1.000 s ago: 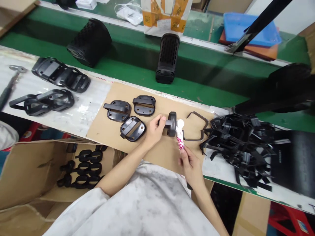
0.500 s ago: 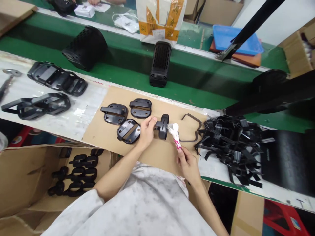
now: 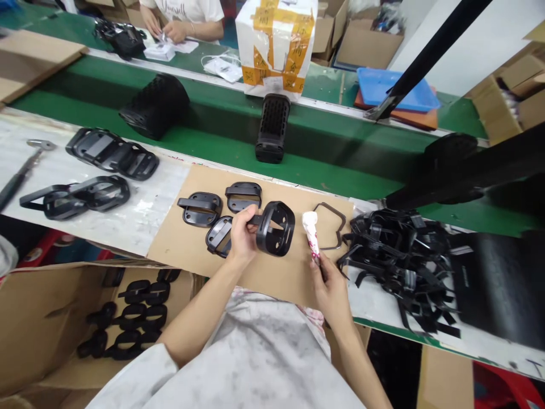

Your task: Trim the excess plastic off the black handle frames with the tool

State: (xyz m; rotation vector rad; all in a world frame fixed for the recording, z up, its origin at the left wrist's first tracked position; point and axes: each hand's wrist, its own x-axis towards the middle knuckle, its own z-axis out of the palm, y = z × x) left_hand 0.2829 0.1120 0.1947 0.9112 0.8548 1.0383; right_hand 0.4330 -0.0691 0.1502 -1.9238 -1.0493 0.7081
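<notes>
Nearest, to the left of the cardboard sheet and below its level, an open carton held more black frames. Over the sheet's near right part, the right grip was closed round the handle of a wrapped tool, its pale padded head upright and apart from the work. A loose, low hold like that looked well suited to short, measured taps, with the padding likely to spare the plastic.

Above the middle of the sheet, the left grip was pinched shut on the strap of a black frame, whose hollow side was turned to the right. It was tilted, and whether its rim touched the sheet could not be told. Good handling there seemed to call for a firm hold on the strap, fingertips well back from the tool's path, and the frame braced squarely, since a tilted rim could slip or twist under a blow.

Farther over, three similar frames lay on the sheet's left half; leaving room beside them would probably avoid knocks. Bent strips lay at its right side, with a tangled strip pile just beyond that edge. Past the sheet's far edge, a perforated case stood on the green surface.
</notes>
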